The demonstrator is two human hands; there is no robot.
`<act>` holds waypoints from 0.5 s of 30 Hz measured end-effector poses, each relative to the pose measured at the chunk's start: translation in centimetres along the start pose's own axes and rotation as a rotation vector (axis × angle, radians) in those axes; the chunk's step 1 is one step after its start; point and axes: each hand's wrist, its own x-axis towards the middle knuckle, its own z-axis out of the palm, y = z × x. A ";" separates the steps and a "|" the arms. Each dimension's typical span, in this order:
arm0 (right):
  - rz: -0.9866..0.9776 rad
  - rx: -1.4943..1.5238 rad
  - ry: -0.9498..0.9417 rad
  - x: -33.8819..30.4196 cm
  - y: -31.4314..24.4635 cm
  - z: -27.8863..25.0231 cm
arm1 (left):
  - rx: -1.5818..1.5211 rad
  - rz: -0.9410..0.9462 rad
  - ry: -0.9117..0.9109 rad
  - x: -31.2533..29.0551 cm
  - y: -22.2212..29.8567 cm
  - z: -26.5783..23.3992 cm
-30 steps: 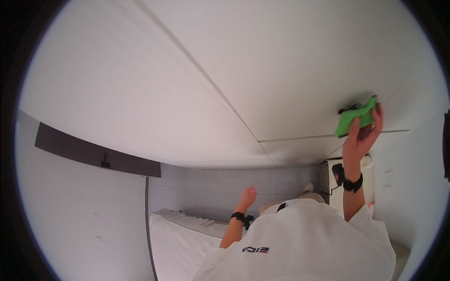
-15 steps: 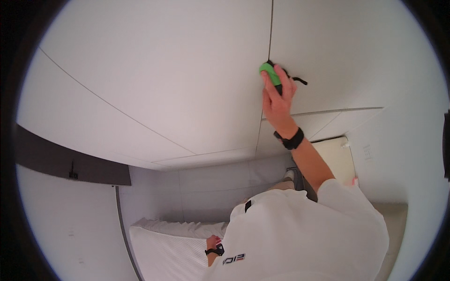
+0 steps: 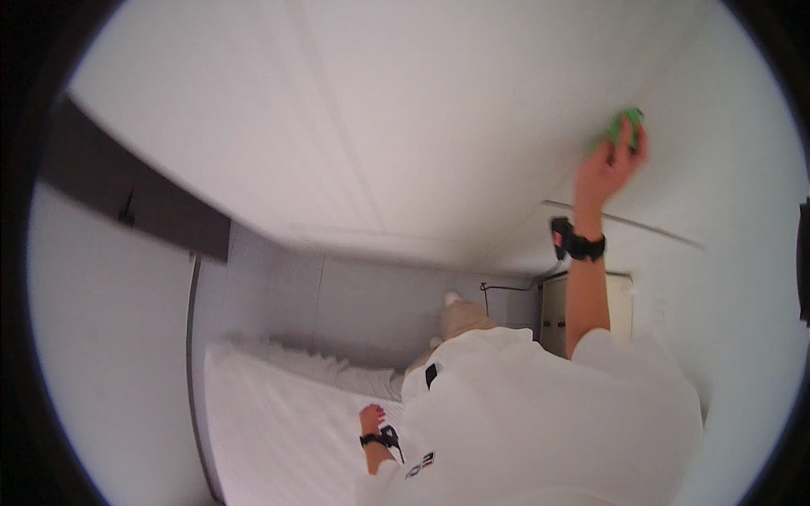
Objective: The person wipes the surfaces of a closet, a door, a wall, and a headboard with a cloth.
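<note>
At two o'clock, the right hand [image 3: 609, 169] pinches a green pad [image 3: 630, 114] at the white panelled surface [image 3: 439, 118]. At six, near the white bed [image 3: 274, 422], the left hand [image 3: 372, 417] shows fingers too small to judge.

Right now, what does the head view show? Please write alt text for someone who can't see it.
A person's right hand holds a green item up at a white panel. The left hand, seemingly empty, is lower, near a white bed.
</note>
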 end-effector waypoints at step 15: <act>1.074 0.860 0.251 0.7 5.4 -1.2 | -0.401 -0.151 0.173 -10.8 -10.9 9.9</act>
